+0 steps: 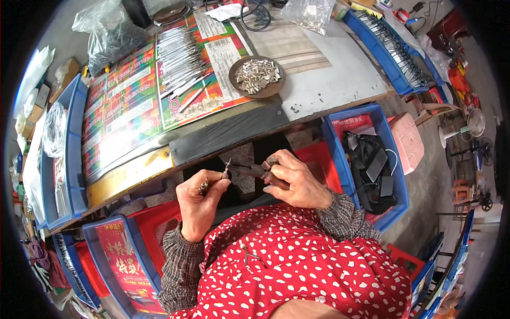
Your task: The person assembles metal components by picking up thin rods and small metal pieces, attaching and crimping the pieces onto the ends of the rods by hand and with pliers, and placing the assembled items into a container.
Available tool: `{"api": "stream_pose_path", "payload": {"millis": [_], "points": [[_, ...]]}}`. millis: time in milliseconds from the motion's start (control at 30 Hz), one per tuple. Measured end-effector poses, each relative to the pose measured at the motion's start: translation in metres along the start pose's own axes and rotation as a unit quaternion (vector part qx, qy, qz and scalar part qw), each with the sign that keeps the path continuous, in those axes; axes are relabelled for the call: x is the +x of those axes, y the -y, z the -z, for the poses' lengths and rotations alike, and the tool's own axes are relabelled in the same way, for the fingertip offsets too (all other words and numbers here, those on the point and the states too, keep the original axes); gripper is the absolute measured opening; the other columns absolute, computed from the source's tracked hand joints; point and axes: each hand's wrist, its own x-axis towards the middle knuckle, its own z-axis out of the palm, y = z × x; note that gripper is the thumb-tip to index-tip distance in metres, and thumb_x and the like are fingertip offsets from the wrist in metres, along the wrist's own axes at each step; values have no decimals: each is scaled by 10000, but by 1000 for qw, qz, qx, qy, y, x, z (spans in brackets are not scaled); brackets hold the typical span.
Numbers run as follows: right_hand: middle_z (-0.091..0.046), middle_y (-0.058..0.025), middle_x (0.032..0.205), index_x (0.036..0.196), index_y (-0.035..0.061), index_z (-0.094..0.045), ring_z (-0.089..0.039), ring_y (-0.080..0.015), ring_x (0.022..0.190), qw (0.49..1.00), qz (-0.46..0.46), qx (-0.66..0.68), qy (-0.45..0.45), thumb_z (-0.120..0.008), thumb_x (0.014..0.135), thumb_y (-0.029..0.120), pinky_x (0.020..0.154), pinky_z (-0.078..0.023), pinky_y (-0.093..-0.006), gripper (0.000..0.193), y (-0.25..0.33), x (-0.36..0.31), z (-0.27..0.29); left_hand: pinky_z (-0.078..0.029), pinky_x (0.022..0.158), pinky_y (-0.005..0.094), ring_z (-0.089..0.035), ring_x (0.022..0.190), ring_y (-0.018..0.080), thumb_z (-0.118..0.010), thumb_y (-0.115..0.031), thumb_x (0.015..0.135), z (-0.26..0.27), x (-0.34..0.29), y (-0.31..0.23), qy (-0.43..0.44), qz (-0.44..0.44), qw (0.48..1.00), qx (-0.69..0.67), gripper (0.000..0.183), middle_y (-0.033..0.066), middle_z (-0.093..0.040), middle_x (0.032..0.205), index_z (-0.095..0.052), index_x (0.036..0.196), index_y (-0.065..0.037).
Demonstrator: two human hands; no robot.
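Observation:
My left hand is closed, with thumb and forefinger pinching a small slim metal part upright. A cluster of small shiny metal pieces shows in its curled fingers. My right hand is wrapped round the handles of dark pliers, whose jaws point left and reach the metal part's upper end. Whether the jaws grip it is too small to tell. Both hands are in front of the table's near edge, over my lap. A thin metal piece lies on my red, white-spotted apron.
On the table are a round brown dish of short metal cylinders and a row of thin metal rods. Blue bins stand at the far right, left and lower left. Another blue bin at right holds black items.

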Motion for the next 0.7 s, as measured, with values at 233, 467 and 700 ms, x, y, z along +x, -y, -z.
{"api": "stream_pose_path", "payload": {"millis": [233, 467, 700], "points": [[-539, -110, 891, 775, 2, -573, -543, -279, 845, 999, 22, 29, 22, -703, 703, 50, 711, -456, -365, 156, -2, 0, 5, -380, 504, 180, -483, 572, 22, -661, -42, 836, 6, 0, -3, 92, 78, 985, -124, 61, 2, -603, 654, -634, 802, 1], [-533, -127, 831, 785, -10, -567, -543, -294, 766, 998, 26, 50, -13, -672, 730, 30, 651, -450, -377, 125, -2, -4, -8, -405, 511, 235, -515, 545, 92, -709, -11, 760, 0, -5, -7, 27, 19, 999, 3, 149, 51, -584, 626, -565, 728, 1], [-523, -116, 810, 803, -6, -570, -537, -285, 761, 997, -22, 71, -21, -681, 719, 41, 653, -441, -375, 147, -1, -5, -18, -380, 499, 253, -472, 525, 124, -701, 12, 746, -14, -3, -3, -78, -83, 985, 132, 139, 103, -552, 618, -562, 745, 14]]}}
